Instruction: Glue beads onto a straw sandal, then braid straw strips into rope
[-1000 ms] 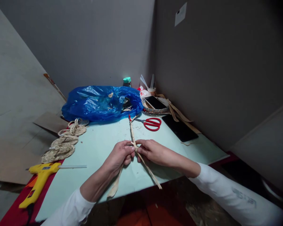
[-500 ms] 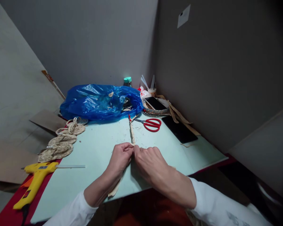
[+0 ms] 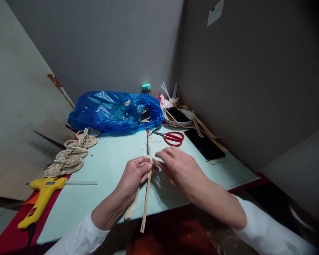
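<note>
A braided pale fibre strip (image 3: 149,144) runs up the table from my hands, its far end by a small red clip (image 3: 148,130). My left hand (image 3: 138,171) pinches the near end of the braid between thumb and fingers. Loose flat strands (image 3: 146,203) hang from that grip past the table's front edge, and another strand lies under my left wrist. Just right of the braid is my right hand (image 3: 174,163), somewhat blurred, its fingers partly stretched; whether it holds a strand cannot be made out. Red-handled scissors (image 3: 173,138) lie beyond it.
A blue plastic bag (image 3: 108,111) fills the back left. Woven fibre pieces (image 3: 71,157) and a yellow glue gun (image 3: 42,202) line the left side. A black tablet (image 3: 204,145) lies right, with a phone (image 3: 177,114) on a round tray behind.
My right hand has moved right and up, away from the braid and my left hand. The strands hanging below my left hand now show. The view has shifted slightly.
</note>
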A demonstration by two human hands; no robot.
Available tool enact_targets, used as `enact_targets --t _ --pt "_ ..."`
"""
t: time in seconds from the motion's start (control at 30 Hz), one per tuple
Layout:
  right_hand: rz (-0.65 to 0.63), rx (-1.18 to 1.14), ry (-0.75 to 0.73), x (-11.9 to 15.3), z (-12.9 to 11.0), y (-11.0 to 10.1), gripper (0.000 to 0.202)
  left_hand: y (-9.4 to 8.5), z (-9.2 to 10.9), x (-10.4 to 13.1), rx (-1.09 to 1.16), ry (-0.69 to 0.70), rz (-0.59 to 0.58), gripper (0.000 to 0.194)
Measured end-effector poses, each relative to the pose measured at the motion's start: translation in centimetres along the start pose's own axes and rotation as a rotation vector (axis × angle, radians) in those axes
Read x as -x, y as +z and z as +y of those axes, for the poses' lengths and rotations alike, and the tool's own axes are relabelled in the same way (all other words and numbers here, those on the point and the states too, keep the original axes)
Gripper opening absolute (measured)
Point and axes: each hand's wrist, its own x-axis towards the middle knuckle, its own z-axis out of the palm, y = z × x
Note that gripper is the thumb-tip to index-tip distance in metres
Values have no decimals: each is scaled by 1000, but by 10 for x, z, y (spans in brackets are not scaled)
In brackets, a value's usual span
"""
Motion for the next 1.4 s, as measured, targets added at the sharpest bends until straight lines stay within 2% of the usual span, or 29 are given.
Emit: enact_targets --t 0.07,0.17,0.27,0.37,0.53,0.7,0.77,0.87,0.97,1.07,1.13,1.23,1.27,1.33,1.37,1.4 --pt "-74 -191 60 -10 13 -2 20 1 0 0 -25 14 -5 17" --pt "-220 -534 40 -20 28 14 30 1 1 2 -45 27 11 31" --pt "-218 -729 71 -24 34 35 35 1 2 4 -101 9 -9 33" --pt "-183 -801 89 -24 36 46 37 -1 3 8 -299 8 -26 25" --pt "-110 -814 123 -19 36 48 36 -2 10 14 -742 146 115 12" --pt "-113 -914 164 -16 31 46 38 2 21 15 -968 219 148 23" --pt "-89 -983 162 -16 30 46 34 5 22 15 -1078 267 188 22" --pt "-86 -1148 175 -16 28 44 30 17 17 18 -1360 387 221 19" --pt "-133 -1360 208 -16 28 43 29 33 5 21 -1625 509 165 23" --pt "-135 -1471 258 -15 30 44 25 46 -2 26 -1770 502 130 30" --pt "-142 -1480 305 -15 32 43 28 47 1 31 -1758 522 112 30" --pt "-160 -1485 296 -14 33 39 29 32 18 36 -1479 593 39 23" --pt "-166 -1480 276 -14 33 38 28 25 25 35 -1343 568 69 24" --pt "-183 -1470 240 -13 32 35 28 10 36 28 -1130 468 222 21" --pt "-191 -1477 222 -13 31 35 28 4 39 22 -1012 407 230 17" --pt "-201 -1493 199 -12 31 35 28 0 40 15 -851 311 160 13"
